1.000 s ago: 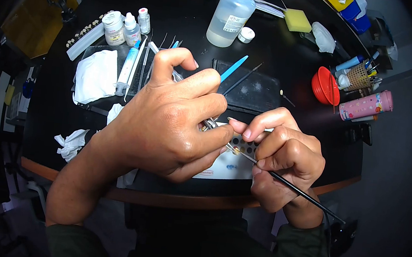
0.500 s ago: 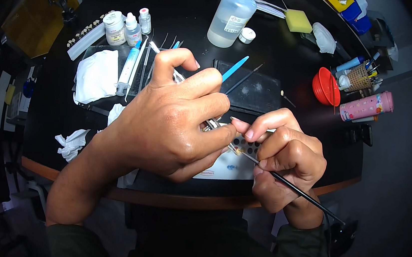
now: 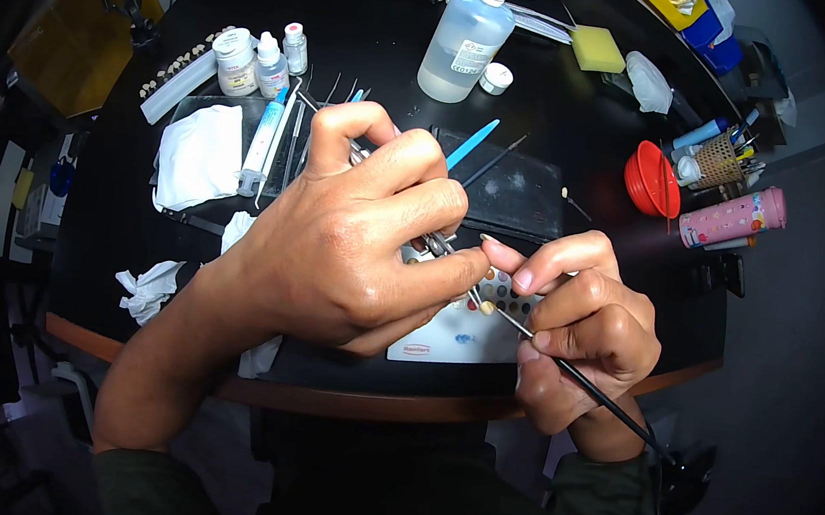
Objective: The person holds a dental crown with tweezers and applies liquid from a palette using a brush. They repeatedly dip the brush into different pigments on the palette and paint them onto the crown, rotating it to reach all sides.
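My left hand (image 3: pixel 365 232) is closed round metal tweezers (image 3: pixel 441 245), which slant down to the right. At their tips sits a small cream-yellow dental crown (image 3: pixel 487 308). My right hand (image 3: pixel 591 327) pinches a thin black-handled brush (image 3: pixel 600 385), its tip pointing left, at or very near the crown; contact cannot be made out. The right index finger lies close to the left fingertips. Under both hands is a white palette (image 3: pixel 453 347) with rows of coloured spots, partly hidden by the fingers.
A large clear bottle (image 3: pixel 465 42) and a small white jar (image 3: pixel 496 78) stand behind. Small bottles (image 3: pixel 272 67), a syringe (image 3: pixel 263 146) and a folded white cloth (image 3: pixel 200 155) are left. A red bowl (image 3: pixel 645 179) and pink flask (image 3: pixel 733 218) sit right. A dark slab (image 3: pixel 515 193) lies behind my hands.
The view has shifted slightly. Both hands keep their grips, and the tweezers, crown and brush tip stay close together, with the crown showing a little more clearly.
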A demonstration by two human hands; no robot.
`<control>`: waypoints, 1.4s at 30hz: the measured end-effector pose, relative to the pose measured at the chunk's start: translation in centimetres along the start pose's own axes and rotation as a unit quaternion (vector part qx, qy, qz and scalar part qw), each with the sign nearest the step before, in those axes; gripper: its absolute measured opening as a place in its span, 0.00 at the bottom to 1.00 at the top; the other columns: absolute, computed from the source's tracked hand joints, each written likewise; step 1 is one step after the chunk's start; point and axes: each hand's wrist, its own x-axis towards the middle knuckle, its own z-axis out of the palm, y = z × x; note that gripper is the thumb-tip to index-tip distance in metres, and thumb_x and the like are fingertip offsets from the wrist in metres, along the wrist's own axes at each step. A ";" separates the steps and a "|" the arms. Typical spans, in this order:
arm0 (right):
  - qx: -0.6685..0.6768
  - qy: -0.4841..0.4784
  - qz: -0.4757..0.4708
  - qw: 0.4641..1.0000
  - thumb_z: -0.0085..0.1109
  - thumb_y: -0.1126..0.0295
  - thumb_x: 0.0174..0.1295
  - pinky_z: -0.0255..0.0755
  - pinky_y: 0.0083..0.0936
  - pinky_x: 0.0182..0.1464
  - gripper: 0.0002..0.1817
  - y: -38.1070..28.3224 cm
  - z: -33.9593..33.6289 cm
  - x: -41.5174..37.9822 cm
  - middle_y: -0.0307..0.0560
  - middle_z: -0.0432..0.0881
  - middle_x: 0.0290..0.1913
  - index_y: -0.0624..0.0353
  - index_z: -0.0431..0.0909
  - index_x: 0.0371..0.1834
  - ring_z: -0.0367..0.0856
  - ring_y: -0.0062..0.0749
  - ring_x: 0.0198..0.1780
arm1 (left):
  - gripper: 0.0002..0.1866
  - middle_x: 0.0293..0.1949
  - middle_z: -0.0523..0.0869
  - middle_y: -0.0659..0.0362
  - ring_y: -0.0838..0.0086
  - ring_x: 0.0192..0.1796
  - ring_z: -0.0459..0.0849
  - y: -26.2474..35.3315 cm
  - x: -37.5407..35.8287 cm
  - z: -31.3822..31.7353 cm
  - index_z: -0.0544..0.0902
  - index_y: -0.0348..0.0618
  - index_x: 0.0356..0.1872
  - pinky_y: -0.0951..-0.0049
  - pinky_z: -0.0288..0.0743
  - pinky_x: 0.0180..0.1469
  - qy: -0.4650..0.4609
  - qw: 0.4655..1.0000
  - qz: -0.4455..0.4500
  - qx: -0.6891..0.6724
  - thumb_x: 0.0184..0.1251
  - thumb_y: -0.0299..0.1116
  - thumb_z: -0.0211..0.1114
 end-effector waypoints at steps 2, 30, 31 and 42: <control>-0.004 -0.002 -0.004 1.000 0.64 0.82 0.63 0.89 0.68 0.64 0.09 0.1 0.0 0.0 0.48 0.79 0.31 0.61 0.72 0.31 0.81 0.41 0.49 | 0.17 0.34 0.80 0.66 0.70 0.40 0.79 0.0 0.0 0.0 0.97 0.55 0.40 0.54 0.59 0.57 0.002 1.000 0.001 0.000 0.43 0.40 0.80; -0.002 -0.002 -0.003 1.000 0.66 0.81 0.64 0.88 0.67 0.66 0.09 -0.2 -0.1 0.0 0.47 0.79 0.31 0.61 0.73 0.32 0.81 0.41 0.49 | 0.17 0.35 0.79 0.66 0.69 0.40 0.79 0.0 0.0 0.0 0.97 0.53 0.40 0.54 0.58 0.56 0.006 1.000 -0.004 -0.013 0.43 0.40 0.81; -0.004 0.001 -0.003 1.000 0.66 0.80 0.64 0.88 0.67 0.66 0.09 -0.2 -0.1 0.0 0.47 0.79 0.31 0.61 0.73 0.32 0.81 0.41 0.50 | 0.17 0.35 0.80 0.66 0.69 0.40 0.79 0.0 0.0 0.1 0.96 0.53 0.40 0.54 0.58 0.56 0.007 1.000 -0.005 -0.014 0.43 0.39 0.81; -0.006 0.004 -0.010 1.000 0.65 0.81 0.63 0.88 0.67 0.66 0.08 -0.3 -0.2 0.0 0.47 0.78 0.31 0.60 0.74 0.33 0.80 0.40 0.50 | 0.17 0.36 0.81 0.66 0.67 0.43 0.79 0.0 -0.1 0.4 0.97 0.55 0.40 0.55 0.62 0.55 0.031 0.998 -0.016 -0.044 0.45 0.39 0.82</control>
